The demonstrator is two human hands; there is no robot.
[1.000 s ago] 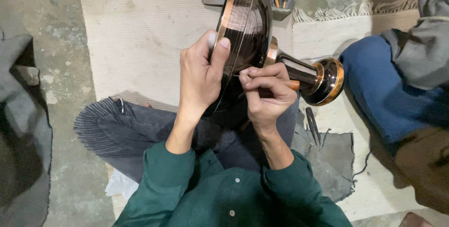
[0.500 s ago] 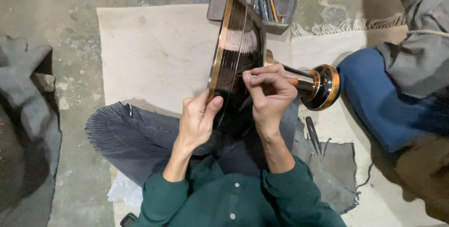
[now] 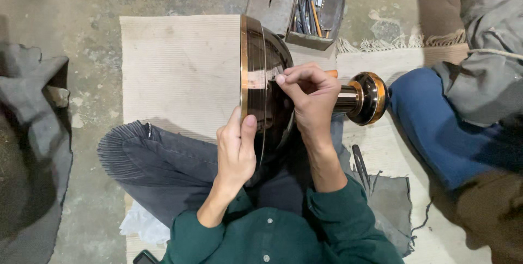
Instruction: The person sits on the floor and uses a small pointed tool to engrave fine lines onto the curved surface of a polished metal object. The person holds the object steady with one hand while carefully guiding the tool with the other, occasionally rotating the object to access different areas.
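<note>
A large dark metal bowl on a footed stem (image 3: 261, 73) lies on its side across my lap, its copper-coloured rim to the left and its round foot (image 3: 368, 98) to the right. My left hand (image 3: 235, 152) grips the lower rim of the bowl, thumb on the edge. My right hand (image 3: 308, 98) is closed around a thin engraving tool with an orange handle, whose tip rests on the bowl's dark outer wall. Most of the tool is hidden by my fingers.
An open metal box of hand tools (image 3: 316, 11) stands beyond the bowl on the concrete floor. A beige mat (image 3: 174, 73) lies under me. Another person's blue-clad knee (image 3: 436, 122) is at the right. Dark cloth (image 3: 32, 149) lies left; pliers (image 3: 359, 163) rest by my right leg.
My left hand has slid from the upper part of the rim down to its lower edge. The bowl has turned more upright, and my right hand has stayed on its wall.
</note>
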